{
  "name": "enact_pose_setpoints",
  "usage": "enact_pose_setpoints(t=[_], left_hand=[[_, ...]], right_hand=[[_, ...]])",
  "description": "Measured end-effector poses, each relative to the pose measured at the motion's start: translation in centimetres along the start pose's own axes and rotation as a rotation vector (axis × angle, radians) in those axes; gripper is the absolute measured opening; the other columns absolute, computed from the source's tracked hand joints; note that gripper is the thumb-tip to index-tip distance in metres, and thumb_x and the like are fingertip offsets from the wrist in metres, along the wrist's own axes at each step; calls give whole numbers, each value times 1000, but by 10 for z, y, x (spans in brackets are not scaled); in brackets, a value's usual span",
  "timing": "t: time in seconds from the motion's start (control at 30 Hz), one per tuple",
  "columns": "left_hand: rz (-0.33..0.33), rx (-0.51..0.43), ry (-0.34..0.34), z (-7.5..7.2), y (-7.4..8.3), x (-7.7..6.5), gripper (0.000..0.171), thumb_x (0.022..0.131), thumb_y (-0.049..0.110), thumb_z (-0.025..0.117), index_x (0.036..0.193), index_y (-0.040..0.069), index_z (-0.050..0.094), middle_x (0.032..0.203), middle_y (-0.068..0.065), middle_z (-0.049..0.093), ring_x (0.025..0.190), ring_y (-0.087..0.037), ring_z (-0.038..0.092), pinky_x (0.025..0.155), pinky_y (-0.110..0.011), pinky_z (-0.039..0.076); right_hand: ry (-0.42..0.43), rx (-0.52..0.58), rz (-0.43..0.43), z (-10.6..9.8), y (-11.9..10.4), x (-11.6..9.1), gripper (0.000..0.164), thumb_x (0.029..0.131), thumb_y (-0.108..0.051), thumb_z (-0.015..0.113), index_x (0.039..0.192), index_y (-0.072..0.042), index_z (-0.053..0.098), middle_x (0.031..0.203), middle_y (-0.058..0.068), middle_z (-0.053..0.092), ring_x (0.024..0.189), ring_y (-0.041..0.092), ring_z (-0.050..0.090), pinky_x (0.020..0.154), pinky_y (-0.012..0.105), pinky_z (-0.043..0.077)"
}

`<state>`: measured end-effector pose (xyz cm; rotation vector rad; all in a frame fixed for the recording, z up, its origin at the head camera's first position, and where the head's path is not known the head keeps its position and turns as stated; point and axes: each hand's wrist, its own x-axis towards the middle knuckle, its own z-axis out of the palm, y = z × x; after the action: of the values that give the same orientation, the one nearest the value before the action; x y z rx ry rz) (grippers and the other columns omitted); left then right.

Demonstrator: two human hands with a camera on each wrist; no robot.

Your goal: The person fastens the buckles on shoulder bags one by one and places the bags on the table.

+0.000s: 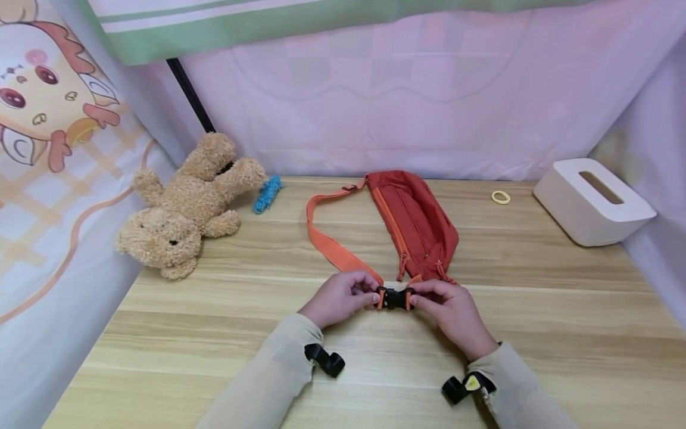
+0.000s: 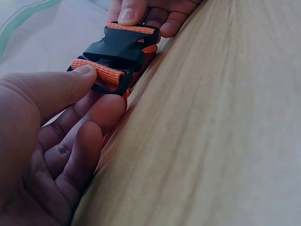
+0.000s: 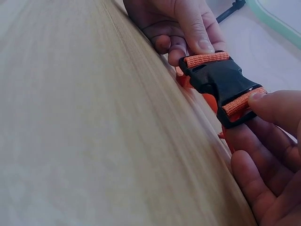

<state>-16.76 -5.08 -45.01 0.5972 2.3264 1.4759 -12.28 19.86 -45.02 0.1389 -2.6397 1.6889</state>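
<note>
A red waist bag (image 1: 415, 220) with an orange strap (image 1: 332, 247) lies on the table, its strap looping out to the left. At its near end a black side-release buckle (image 1: 396, 298) has its two halves joined. My left hand (image 1: 345, 296) pinches the buckle's left end, the thumb pressing on the orange webbing (image 2: 101, 71). Its other end is pinched by my right hand (image 1: 452, 310), thumb on top and fingers beneath. Both wrist views show the buckle (image 3: 221, 80) held close over the wood between the two hands.
A brown teddy bear (image 1: 187, 205) lies on the left, with a bundle of blue cord (image 1: 267, 195) beside it. Toward the back right are a pale yellow ring (image 1: 501, 197) and a white tissue box (image 1: 589, 208). Cloth walls (image 1: 375, 113) enclose the table's back and sides.
</note>
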Motion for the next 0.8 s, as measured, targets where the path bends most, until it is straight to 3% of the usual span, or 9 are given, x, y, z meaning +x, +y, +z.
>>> enact_pose_setpoints(t=[0.6, 0.8], left_hand=[[3, 21, -17, -1, 1, 0, 7, 94, 20, 73, 99, 16, 72, 91, 7, 67, 77, -10, 63, 69, -26, 53], [5, 17, -23, -2, 2, -1, 6, 94, 19, 73, 98, 16, 72, 89, 7, 68, 76, -10, 63, 68, -27, 53]], right_hand=[[-17, 43, -61, -2, 1, -1, 22, 87, -18, 80, 109, -14, 79, 97, 0, 74, 95, 10, 64, 77, 21, 50], [-16, -4, -47, -1, 2, 0, 19, 88, -19, 79, 106, -16, 80, 100, -1, 74, 98, 12, 64, 78, 22, 50]])
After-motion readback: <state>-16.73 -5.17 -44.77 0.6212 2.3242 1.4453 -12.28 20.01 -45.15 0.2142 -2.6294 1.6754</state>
